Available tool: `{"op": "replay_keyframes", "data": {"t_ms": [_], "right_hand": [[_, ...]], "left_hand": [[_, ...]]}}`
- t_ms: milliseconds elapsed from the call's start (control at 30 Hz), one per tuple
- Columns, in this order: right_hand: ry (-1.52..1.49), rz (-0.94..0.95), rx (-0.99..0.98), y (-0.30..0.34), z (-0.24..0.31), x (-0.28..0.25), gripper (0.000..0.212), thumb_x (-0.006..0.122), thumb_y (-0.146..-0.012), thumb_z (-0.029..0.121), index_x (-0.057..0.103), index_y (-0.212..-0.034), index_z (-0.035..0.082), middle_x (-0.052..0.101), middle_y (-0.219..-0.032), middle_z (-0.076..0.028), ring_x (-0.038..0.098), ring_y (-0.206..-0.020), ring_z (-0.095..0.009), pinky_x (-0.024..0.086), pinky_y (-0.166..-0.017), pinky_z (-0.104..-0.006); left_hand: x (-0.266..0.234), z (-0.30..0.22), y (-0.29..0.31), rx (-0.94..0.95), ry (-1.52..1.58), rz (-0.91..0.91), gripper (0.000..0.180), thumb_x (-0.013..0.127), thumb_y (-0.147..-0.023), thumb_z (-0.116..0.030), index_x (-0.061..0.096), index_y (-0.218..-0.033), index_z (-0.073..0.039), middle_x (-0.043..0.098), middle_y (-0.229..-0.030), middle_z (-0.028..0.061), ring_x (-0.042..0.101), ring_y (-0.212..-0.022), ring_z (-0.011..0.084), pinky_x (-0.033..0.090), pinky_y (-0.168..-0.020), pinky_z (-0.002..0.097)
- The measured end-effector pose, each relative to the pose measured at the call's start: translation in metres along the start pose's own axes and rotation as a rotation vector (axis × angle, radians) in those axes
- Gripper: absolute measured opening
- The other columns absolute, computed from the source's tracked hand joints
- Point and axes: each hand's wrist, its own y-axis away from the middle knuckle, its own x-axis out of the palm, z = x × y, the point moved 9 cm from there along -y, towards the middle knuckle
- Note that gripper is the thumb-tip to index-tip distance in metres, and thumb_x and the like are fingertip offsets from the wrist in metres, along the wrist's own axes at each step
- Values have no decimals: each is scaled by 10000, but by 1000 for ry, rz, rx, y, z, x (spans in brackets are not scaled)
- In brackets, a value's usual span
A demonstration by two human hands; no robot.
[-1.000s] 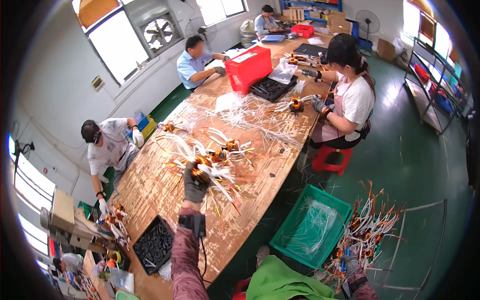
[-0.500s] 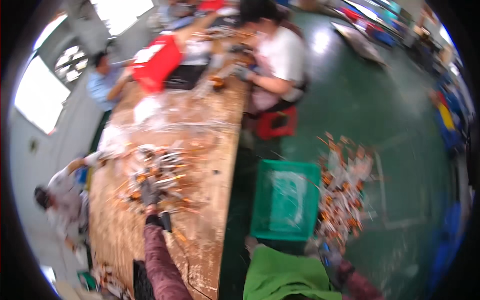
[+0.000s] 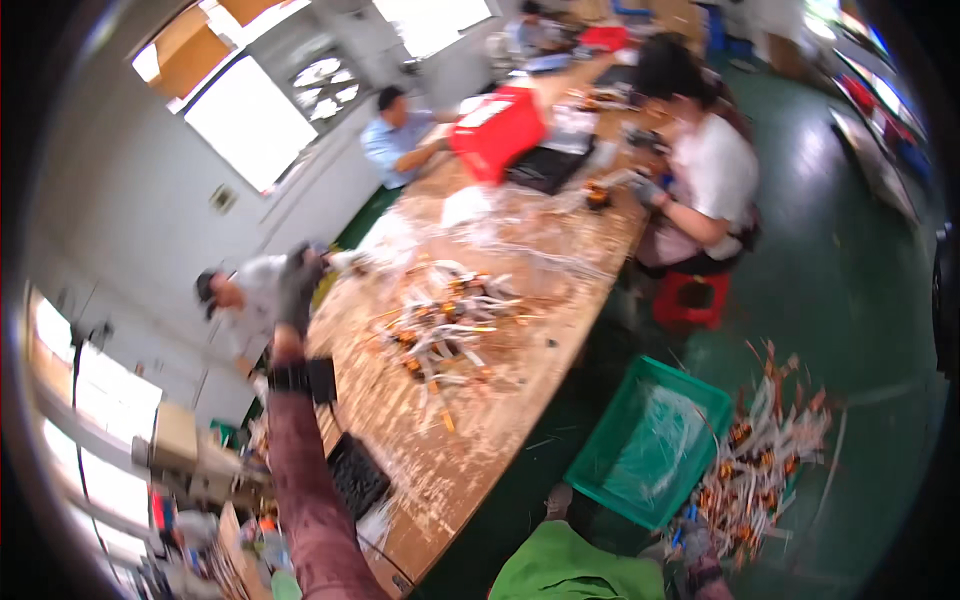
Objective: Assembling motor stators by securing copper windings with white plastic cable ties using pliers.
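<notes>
- Moved since the earlier frame: left hand [image 3: 297, 285], dark-gloved, lifted off the coil cluster [image 3: 445, 315] and now raised by the table's left edge, overlapping in view a co-worker in a pale top [image 3: 262, 280].
- Cannot tell left grip, apart or together, through the blur.
- Heaped on the wooden table [image 3: 455, 455]: that same coil cluster, with copper windings among white sleeves and splayed wire ends.
- At lower right, against the near end of a second coil pile [image 3: 765, 465]: right hand [image 3: 697, 545], something blue alongside; cannot tell whether clamped on anything.
- Just beside that pile: green crate [image 3: 618, 430] with pale strands inside.
- Near the left forearm: black tray [image 3: 375, 501].
- Farther up the table: red box [image 3: 497, 130].
- On a red stool [image 3: 690, 302] at right: co-worker in a white shirt [image 3: 718, 170].
</notes>
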Motion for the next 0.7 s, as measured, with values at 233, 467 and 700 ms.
{"op": "replay_keyframes", "data": {"t_ms": [233,467,700], "right_hand": [[-362,18,154,13,-98,53,237,629,-870,269,600,-946,46,595,-727,-49,572,-616,-160,480,-559,-306],[-759,-370,692,140,-262,-5,191,573,-891,177,539,-994,20,597,-727,-108,583,-567,-241,519,-532,-382],[-1175,-321,622,175,-299,-23,282,582,-884,200,519,-1078,5,602,-825,-146,608,-705,-291,532,-627,-438]], "left_hand": [[394,106,281,-4,10,1117,377,640,-861,-165,558,-1189,2,629,-1043,109,580,-980,172,470,-857,296],[691,-11,570,-264,221,1685,493,609,-849,-308,526,-1216,11,627,-1071,159,596,-996,234,463,-870,323],[857,-40,660,-510,421,1664,451,607,-840,-362,576,-1100,6,649,-976,134,605,-878,251,471,-778,346]]}}
